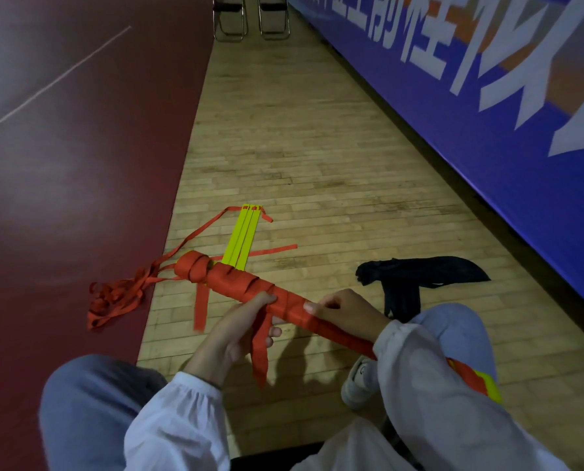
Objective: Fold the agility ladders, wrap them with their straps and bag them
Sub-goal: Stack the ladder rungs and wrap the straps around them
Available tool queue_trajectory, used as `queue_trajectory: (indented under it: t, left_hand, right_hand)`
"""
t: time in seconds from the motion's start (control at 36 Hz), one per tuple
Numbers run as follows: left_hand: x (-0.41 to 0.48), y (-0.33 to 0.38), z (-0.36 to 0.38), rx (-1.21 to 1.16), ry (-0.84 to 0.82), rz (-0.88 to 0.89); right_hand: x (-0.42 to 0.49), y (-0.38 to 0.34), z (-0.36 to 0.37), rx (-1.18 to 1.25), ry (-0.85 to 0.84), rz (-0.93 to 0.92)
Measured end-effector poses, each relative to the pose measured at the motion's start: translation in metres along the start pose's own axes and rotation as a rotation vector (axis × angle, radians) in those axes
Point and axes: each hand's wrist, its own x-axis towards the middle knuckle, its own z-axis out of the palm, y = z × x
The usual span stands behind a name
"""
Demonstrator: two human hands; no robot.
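A person sits low on a gym floor holding a folded agility ladder bundle [236,283], a long bar of stacked yellow rungs wound almost end to end in orange-red strap. It lies across the lap, running from ten o'clock down to four o'clock. The left hand [239,331] curls its fingers round the middle of the bundle, and a free strap tail [260,351] hangs down past that hand. The right hand [345,311], just beside it toward four o'clock, also grips the bar, thumb on top. The bundle looks light and stiff along its length, but the webbing is limp and likely to slip loose, so a hold at mid-length with the tail pinched seems safest. Behind the bundle's far end, at twelve o'clock, a second set of yellow rungs [244,236] lies unwrapped on the wooden floor [318,147], and a tangle of loose straps [113,302] spills toward nine o'clock onto the maroon court surface [62,164]. A crumpled black bag [420,273] waits at two o'clock. A blue banner [488,113] lines the right side; folding chairs [249,18] stand far off.
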Motion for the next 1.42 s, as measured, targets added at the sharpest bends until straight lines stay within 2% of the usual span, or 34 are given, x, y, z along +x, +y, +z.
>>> queue_trajectory:
  t: [0.11, 0.33, 0.67, 0.86, 1.25, 1.42]
  left_hand:
    - [0.000, 0.000, 0.001, 0.005, -0.015, -0.001]
    - [0.003, -0.001, -0.004, 0.049, -0.064, -0.026]
    - [0.009, -0.008, -0.003, 0.060, -0.051, -0.036]
    - [0.010, -0.008, 0.000, 0.050, -0.027, -0.027]
    - [0.012, -0.016, -0.004, 0.034, 0.016, 0.009]
    - [0.010, -0.015, -0.005, 0.029, -0.017, 0.038]
  right_hand:
    - [0.001, 0.001, 0.000, 0.000, -0.020, -0.003]
    - [0.000, -0.002, 0.002, 0.037, 0.075, 0.030]
    - [-0.008, -0.008, 0.012, -0.083, 0.235, 0.082]
    - [-0.009, -0.015, 0.014, -0.138, 0.253, 0.057]
    - [0.000, -0.005, -0.001, 0.003, 0.007, -0.019]
    - [-0.003, -0.003, -0.006, -0.044, -0.329, 0.180]
